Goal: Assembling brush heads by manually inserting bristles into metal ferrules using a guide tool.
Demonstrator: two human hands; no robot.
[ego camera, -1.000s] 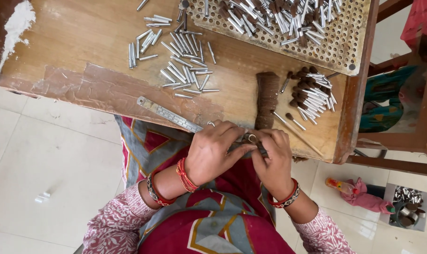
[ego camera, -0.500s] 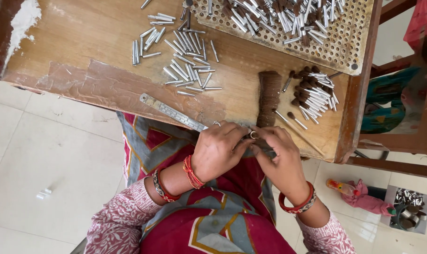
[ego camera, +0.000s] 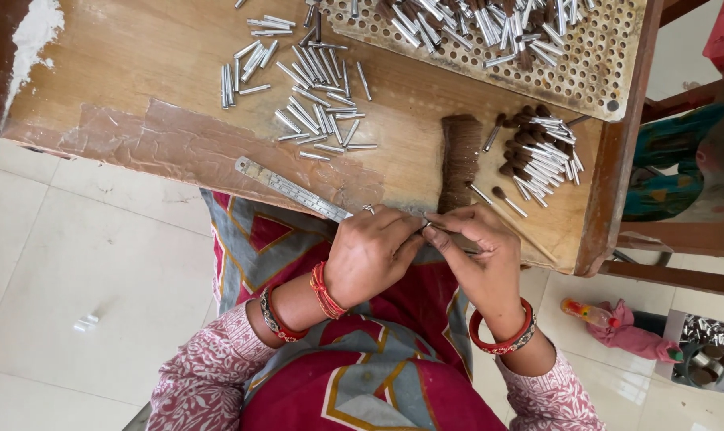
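Metal tube (ego camera: pixel 428 227), thin, sits pinched between my left hand (ego camera: pixel 370 254) and right hand (ego camera: pixel 481 255) at the table's near edge (ego camera: pixel 178 152). Beyond: steel ruler (ego camera: pixel 294 190), brown bristle bundle (ego camera: pixel 460 160), loose silver tubes (ego camera: pixel 318 104); farthest, perforated board (ego camera: pixel 601 64).

My sleeves (ego camera: pixel 210 375) are pink with a white print. Left wrist (ego camera: pixel 298 303): red bangles, one beaded. Right wrist: red bangle (ego camera: pixel 501 339), possibly patterned. My ring (ego camera: pixel 368 209) is silver.
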